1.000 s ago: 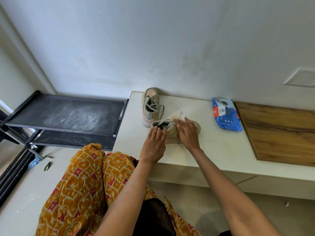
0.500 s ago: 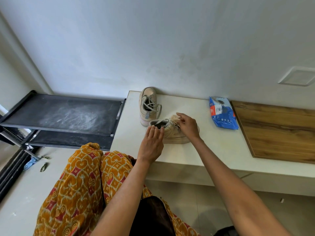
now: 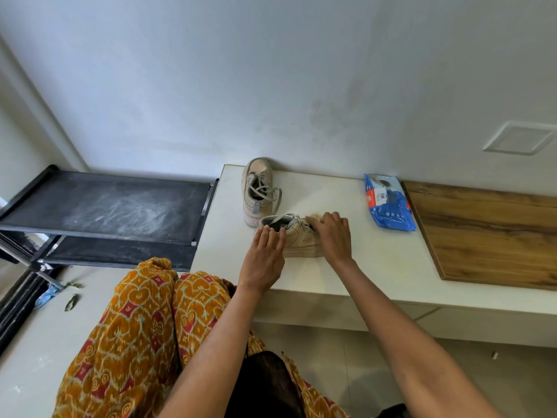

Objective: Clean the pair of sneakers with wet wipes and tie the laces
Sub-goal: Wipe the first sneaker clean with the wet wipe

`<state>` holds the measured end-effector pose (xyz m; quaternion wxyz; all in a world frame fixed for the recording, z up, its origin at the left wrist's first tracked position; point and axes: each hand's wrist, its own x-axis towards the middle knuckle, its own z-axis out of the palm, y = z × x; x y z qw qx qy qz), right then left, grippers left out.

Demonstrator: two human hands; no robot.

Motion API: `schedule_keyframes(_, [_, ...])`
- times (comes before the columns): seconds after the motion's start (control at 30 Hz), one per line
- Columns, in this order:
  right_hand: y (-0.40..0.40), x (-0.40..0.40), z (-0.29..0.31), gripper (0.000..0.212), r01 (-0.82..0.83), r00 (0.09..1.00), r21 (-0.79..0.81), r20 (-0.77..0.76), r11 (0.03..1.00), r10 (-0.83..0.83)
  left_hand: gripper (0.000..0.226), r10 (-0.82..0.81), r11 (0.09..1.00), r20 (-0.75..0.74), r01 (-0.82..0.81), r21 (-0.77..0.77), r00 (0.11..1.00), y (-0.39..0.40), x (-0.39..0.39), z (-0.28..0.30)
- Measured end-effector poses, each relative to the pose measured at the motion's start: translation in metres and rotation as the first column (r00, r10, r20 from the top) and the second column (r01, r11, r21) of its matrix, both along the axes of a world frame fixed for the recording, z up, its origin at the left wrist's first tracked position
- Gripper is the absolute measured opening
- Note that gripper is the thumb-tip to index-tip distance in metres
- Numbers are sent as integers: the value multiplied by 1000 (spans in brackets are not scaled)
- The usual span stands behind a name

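Two beige sneakers stand on the white bench. The far sneaker points at the wall, its grey laces loose. The near sneaker lies crosswise with its toe to the right. My left hand rests on its heel, fingers laid fairly straight over the collar. My right hand covers the lace and toe area, fingers curled on a pale wet wipe that peeks out past the fingertips. The toe is hidden under this hand.
A blue wet wipe pack lies to the right near the wall. A wooden board covers the bench's right part. A black shoe rack stands to the left. My patterned orange lap is below.
My right hand has slid with the wipe from the near side of the sneaker up onto its laces and toe. My left hand stays on the heel.
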<state>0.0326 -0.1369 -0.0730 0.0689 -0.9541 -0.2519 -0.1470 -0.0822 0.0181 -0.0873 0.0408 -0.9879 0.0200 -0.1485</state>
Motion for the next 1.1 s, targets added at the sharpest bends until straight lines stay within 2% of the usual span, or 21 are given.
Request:
schedule_keyframes(0.03, [-7, -2, -4, 40, -22, 999, -37, 35, 999, 23, 55, -2, 1000, 7, 2, 2, 1000, 0, 0, 0])
schedule_keyframes(0.13, [-29, 6, -4, 40, 48, 996, -130, 81, 990, -38, 55, -4, 1000, 4, 4, 6, 1000, -1, 0, 2])
schedule_keyframes(0.2, [-39, 13, 0, 31, 144, 990, -146, 19, 979, -142, 55, -10, 1000, 0, 10, 3, 1000, 0, 0, 2])
schedule_keyframes(0.3, [-52, 21, 3, 25, 376, 915, -72, -130, 924, -383, 54, -11, 1000, 2, 11, -1, 1000, -1, -1, 2])
schedule_keyframes(0.33, [-55, 22, 3, 25, 392, 905, -43, -162, 919, -394, 54, -11, 1000, 8, 11, -10, 1000, -1, -1, 2])
schedule_keyframes(0.43, [-46, 17, 2, 26, 250, 965, 68, -94, 966, -243, 53, -8, 1000, 29, 8, -12, 1000, -2, 1, -1])
schedule_keyframes(0.53, [-29, 11, 1, 24, 175, 985, 195, -37, 965, -171, 52, -13, 1000, 45, 13, -13, 999, -2, 2, -2])
schedule_keyframes(0.7, [-24, 18, -3, 22, 246, 968, 73, -71, 966, -241, 52, -23, 1000, 63, 23, -3, 998, -1, 2, -3])
schedule_keyframes(0.87, [-7, 34, 10, 20, 441, 892, 137, -177, 887, -416, 53, -38, 999, 67, 38, 5, 997, -2, -1, -1])
schedule_keyframes(1.0, [-6, 12, -1, 13, 223, 973, 92, -79, 971, -216, 52, -27, 1000, 76, 28, -14, 997, -3, 0, -2])
schedule_keyframes(1.1, [-16, 9, -4, 14, 262, 965, 88, -46, 961, -259, 52, -19, 1000, 74, 20, -8, 997, -3, 2, -3])
